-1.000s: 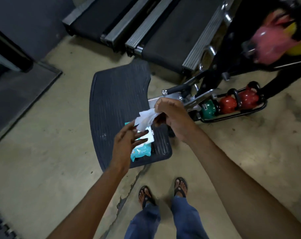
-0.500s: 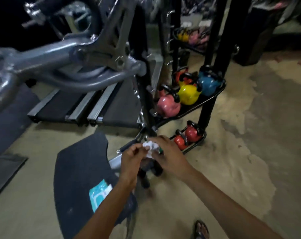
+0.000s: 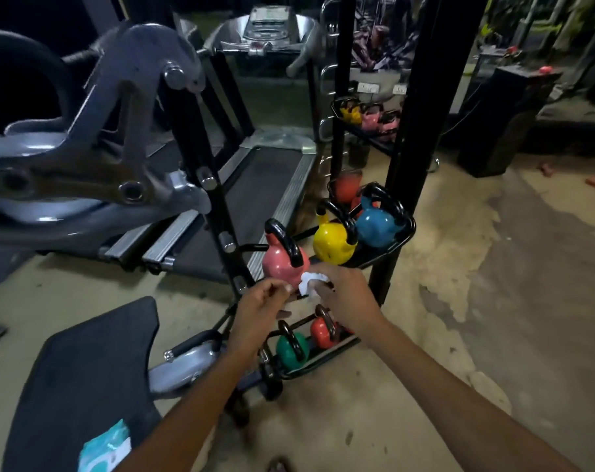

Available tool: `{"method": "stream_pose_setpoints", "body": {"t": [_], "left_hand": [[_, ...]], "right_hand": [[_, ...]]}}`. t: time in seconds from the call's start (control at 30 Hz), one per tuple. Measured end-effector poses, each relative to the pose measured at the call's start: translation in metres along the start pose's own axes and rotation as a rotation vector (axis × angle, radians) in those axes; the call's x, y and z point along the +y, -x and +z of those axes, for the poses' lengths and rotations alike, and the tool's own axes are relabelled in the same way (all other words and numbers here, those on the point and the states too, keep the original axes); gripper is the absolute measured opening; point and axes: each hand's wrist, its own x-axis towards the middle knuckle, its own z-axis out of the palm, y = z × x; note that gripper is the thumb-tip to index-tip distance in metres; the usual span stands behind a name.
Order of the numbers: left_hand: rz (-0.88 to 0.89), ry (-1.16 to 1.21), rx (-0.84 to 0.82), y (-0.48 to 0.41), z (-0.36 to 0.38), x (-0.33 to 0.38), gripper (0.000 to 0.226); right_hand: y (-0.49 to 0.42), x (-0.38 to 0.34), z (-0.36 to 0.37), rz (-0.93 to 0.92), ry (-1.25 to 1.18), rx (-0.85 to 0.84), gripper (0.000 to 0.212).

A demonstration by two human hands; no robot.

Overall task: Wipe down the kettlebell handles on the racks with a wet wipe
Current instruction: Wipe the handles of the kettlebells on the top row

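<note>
Before the pink kettlebell, right hand bunches wipe.

We see a crumpled white wet wipe pinched in the right grip, bunched at the fingertips. Just above and behind it stands the pink kettlebell, upright, its black handle arching over it. Further beyond, the yellow kettlebell and the blue kettlebell sit side by side on the same rack shelf. Below the grip, on the lower shelf, we find a green kettlebell and a red kettlebell, both upright with black handles.
</note>
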Motion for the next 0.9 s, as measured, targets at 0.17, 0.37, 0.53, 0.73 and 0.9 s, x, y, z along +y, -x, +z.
{"method": "stream_pose_setpoints", "body": {"t": [0.17, 0.37, 0.53, 0.73, 0.9], "left_hand": [[0.190, -0.426, 0.056, -0.081, -0.005, -0.009, 0.023], [0.143, -0.793, 0.037, -0.162, -0.001, -0.023, 0.075], [0.181, -0.916, 0.005, -0.181, 0.006, -0.027, 0.092], [0.084, -0.935, 0.153, -0.183, 0.032, -0.030, 0.093], [-0.060, -0.951, 0.209, -0.194, 0.038, -0.021, 0.094]], "right_hand": [[-0.078, 0.031, -0.002, 0.050, 0.027, 0.000, 0.019], [-0.164, 0.062, 0.009, 0.086, 0.072, -0.106, 0.025], [-0.228, 0.079, 0.032, 0.090, 0.072, -0.215, 0.021], [-0.288, 0.104, 0.079, 0.075, 0.066, -0.404, 0.016], [-0.324, 0.111, 0.103, 0.041, 0.136, -0.648, 0.020]]}}
